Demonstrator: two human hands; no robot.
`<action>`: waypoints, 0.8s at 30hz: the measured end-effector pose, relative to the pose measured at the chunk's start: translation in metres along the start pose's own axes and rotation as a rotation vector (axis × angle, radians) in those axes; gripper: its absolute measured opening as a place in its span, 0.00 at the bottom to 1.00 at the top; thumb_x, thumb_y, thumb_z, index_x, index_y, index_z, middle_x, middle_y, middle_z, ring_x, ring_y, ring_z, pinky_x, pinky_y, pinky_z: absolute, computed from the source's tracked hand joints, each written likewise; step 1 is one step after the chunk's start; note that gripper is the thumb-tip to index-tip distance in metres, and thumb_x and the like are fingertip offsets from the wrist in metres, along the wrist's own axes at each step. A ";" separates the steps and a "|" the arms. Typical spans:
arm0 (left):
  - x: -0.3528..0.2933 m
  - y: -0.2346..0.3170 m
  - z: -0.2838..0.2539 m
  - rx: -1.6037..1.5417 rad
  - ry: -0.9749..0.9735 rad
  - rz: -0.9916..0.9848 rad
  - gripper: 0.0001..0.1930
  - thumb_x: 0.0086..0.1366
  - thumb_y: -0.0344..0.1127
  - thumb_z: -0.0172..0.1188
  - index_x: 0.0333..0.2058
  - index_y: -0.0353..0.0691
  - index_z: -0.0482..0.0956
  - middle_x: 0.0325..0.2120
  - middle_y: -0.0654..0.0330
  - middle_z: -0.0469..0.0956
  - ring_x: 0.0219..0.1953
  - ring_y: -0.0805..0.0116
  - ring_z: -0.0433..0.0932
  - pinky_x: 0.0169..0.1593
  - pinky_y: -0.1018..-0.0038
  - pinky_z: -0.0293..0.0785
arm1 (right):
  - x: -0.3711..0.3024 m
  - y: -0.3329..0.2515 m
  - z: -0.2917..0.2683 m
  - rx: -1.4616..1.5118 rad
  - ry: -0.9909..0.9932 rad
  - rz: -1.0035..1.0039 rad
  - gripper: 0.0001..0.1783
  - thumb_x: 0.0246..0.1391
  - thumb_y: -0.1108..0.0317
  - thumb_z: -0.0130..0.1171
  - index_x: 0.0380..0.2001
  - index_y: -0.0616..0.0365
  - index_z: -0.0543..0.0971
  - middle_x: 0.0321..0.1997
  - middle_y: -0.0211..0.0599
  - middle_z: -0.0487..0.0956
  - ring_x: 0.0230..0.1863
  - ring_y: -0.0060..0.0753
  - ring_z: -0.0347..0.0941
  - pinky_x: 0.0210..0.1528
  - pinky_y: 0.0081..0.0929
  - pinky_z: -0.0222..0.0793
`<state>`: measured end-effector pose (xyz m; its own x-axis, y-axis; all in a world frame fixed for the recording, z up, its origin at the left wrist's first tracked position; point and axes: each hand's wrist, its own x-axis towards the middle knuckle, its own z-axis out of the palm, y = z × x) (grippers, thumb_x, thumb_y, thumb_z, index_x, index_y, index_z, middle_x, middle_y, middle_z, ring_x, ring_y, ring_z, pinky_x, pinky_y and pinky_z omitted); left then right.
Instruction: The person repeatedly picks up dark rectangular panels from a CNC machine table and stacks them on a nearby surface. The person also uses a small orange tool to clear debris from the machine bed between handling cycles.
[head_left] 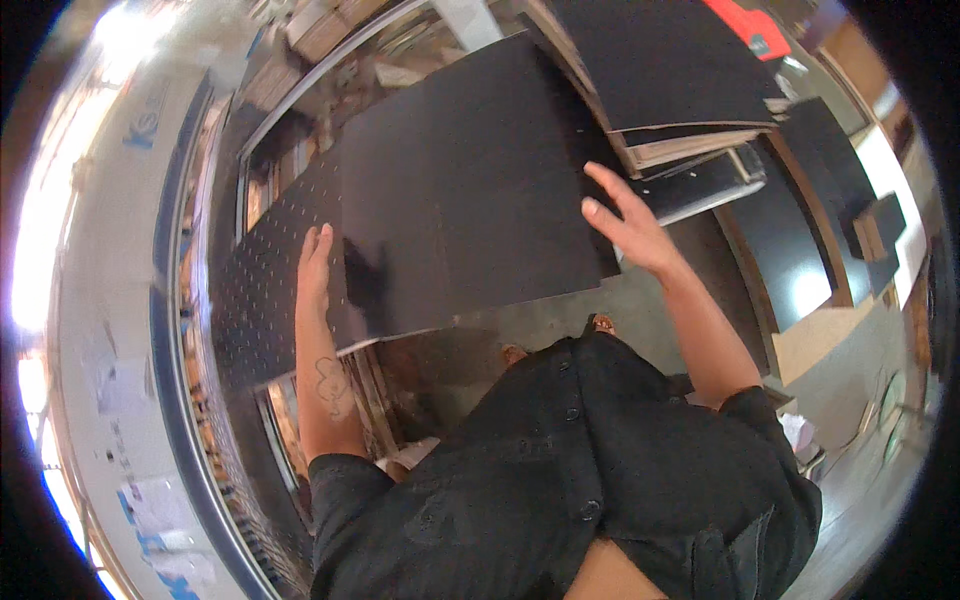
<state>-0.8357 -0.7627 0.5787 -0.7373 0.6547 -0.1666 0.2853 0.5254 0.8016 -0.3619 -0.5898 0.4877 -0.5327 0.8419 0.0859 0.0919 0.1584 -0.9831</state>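
While both forearms reach forward from the lower edge, a large dark smooth panel (470, 180) lies flat between the hands, on or over a black surface dotted with small marks (262, 262). Left hand (316, 262): open, fingers extended together, at the panel's left side; a dark reflection or shadow shows just beside it. Right hand (632, 222): open, thumb apart from fingers, at the panel's right edge. Neither hand grips; whether either touches the panel, cannot tell. Beyond the right hand, a stack of dark boards (672, 65) shows pale brown edges.
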 end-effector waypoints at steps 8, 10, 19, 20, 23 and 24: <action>-0.056 -0.088 -0.017 -0.515 -0.339 -0.096 0.45 0.73 0.55 0.60 0.75 0.33 0.51 0.73 0.52 0.59 0.74 0.61 0.58 0.75 0.68 0.51 | 0.071 0.008 0.029 0.151 0.017 0.067 0.44 0.71 0.44 0.50 0.79 0.53 0.49 0.82 0.43 0.52 0.82 0.37 0.46 0.79 0.32 0.40; -0.068 -0.090 -0.013 -0.507 -0.288 -0.158 0.46 0.72 0.53 0.62 0.75 0.30 0.49 0.73 0.50 0.59 0.74 0.61 0.58 0.74 0.69 0.51 | 0.077 0.013 0.041 0.218 -0.046 -0.006 0.44 0.72 0.44 0.48 0.80 0.53 0.49 0.84 0.41 0.48 0.83 0.35 0.41 0.80 0.33 0.35; -0.064 -0.114 -0.035 -0.700 -0.414 -0.074 0.43 0.71 0.43 0.65 0.75 0.33 0.51 0.69 0.53 0.64 0.68 0.63 0.65 0.70 0.70 0.61 | 0.071 0.017 0.084 0.437 -0.068 -0.030 0.39 0.77 0.47 0.34 0.79 0.60 0.47 0.83 0.38 0.49 0.83 0.35 0.41 0.81 0.33 0.33; -0.062 -0.120 -0.043 -0.689 -0.415 -0.053 0.42 0.71 0.42 0.64 0.75 0.33 0.52 0.69 0.53 0.64 0.68 0.63 0.66 0.69 0.70 0.62 | 0.067 0.016 0.093 0.452 -0.060 -0.029 0.38 0.77 0.47 0.32 0.79 0.61 0.47 0.83 0.37 0.50 0.83 0.35 0.41 0.81 0.33 0.32; -0.048 -0.137 -0.074 -0.685 -0.443 -0.069 0.42 0.71 0.41 0.65 0.75 0.32 0.52 0.67 0.53 0.68 0.65 0.64 0.69 0.68 0.70 0.64 | 0.050 0.015 0.123 0.471 -0.039 -0.015 0.38 0.78 0.47 0.30 0.79 0.62 0.47 0.83 0.37 0.49 0.83 0.35 0.41 0.82 0.33 0.32; -0.042 -0.143 -0.085 -0.714 -0.476 -0.047 0.42 0.71 0.41 0.65 0.75 0.32 0.52 0.67 0.53 0.68 0.64 0.64 0.69 0.68 0.70 0.64 | 0.045 0.015 0.135 0.471 -0.032 -0.011 0.38 0.78 0.47 0.30 0.79 0.61 0.47 0.83 0.37 0.49 0.83 0.35 0.41 0.82 0.33 0.32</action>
<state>-0.8981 -0.9115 0.5198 -0.3578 0.8830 -0.3037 -0.3101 0.1944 0.9306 -0.4985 -0.6191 0.4547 -0.5577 0.8241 0.0991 -0.3020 -0.0902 -0.9490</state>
